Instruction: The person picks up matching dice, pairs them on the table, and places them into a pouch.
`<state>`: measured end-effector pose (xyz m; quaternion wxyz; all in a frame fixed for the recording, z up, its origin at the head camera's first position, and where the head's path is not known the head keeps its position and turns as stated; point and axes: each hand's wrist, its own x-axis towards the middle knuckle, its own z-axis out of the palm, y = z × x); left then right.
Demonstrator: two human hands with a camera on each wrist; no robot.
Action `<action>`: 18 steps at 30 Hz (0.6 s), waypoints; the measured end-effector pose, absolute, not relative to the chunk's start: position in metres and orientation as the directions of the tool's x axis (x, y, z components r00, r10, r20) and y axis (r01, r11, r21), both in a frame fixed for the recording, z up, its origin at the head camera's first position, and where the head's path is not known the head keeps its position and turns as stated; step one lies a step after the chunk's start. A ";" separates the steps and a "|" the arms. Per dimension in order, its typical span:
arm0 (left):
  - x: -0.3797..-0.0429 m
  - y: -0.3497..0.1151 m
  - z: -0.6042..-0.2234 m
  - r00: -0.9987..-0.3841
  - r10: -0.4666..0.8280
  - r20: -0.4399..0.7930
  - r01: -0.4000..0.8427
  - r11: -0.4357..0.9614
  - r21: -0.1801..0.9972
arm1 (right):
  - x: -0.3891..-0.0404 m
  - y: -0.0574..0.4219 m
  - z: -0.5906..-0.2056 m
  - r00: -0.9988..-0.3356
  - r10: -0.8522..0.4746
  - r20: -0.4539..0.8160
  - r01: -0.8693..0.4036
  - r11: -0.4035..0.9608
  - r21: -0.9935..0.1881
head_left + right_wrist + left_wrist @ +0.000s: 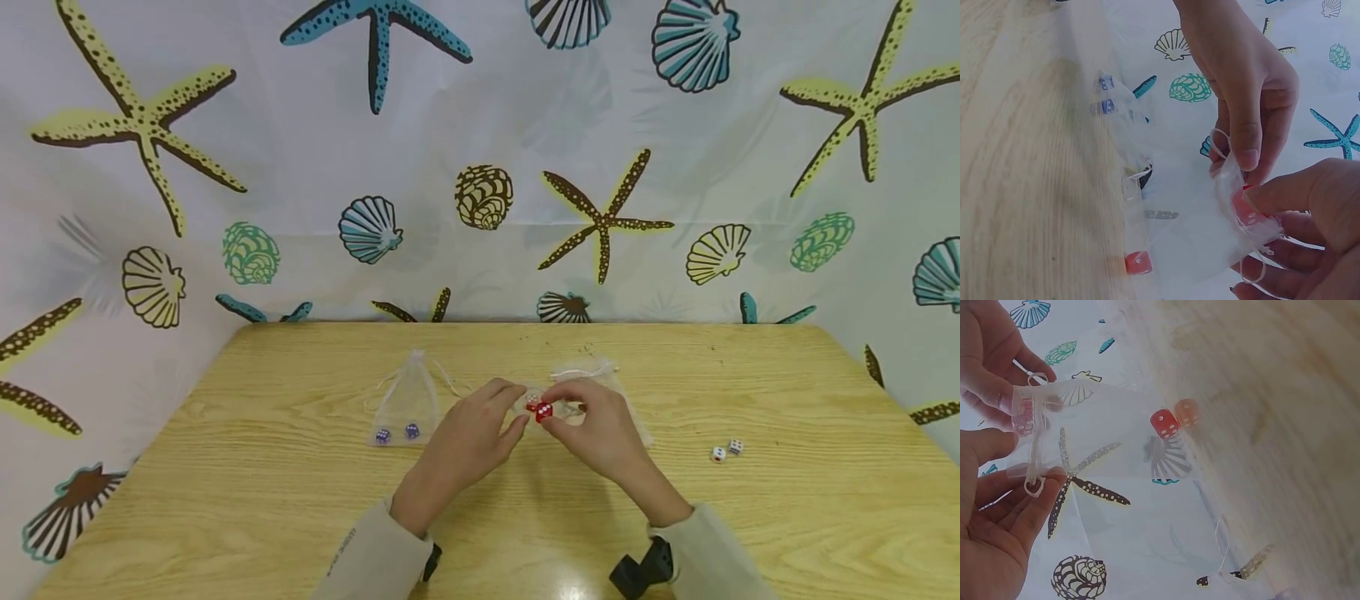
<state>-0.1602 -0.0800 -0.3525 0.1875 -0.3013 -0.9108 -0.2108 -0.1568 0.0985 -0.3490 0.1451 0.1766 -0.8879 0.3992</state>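
My left hand (476, 421) pinches the mouth of a small sheer white drawstring bag (1104, 437) from the left. At the mouth's right side, my right hand (596, 421) grips a red die (543, 412) between thumb and forefinger. That die shows through the sheer cloth in the right wrist view, just under the thumb. A second red die (1164, 424) lies at the bag's far end, close to the tabletop. Loops of the white drawstring (1252, 269) hang beside the fingers.
On the left lies another sheer bag (408, 392) with two blue dice (412, 431) in it. A third sheer bag (626, 408) lies behind my right hand. Two white dice (718, 454) sit to the right on the wooden table (262, 500). A shell-patterned cloth (300, 167) stands behind.
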 end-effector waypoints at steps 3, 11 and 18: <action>-0.160 -0.080 -0.353 -0.751 0.466 0.469 0.626 0.728 0.280 | -0.157 0.101 -0.348 -0.906 -0.193 0.378 -0.413 0.607 -0.679; -0.159 -0.080 -0.351 -0.764 0.462 0.451 0.620 0.719 0.314 | -0.157 0.104 -0.345 -0.925 -0.205 0.319 -0.377 0.603 -0.704; -0.160 -0.080 -0.352 -0.770 0.452 0.450 0.614 0.717 0.330 | -0.157 0.105 -0.343 -0.936 -0.218 0.277 -0.352 0.598 -0.720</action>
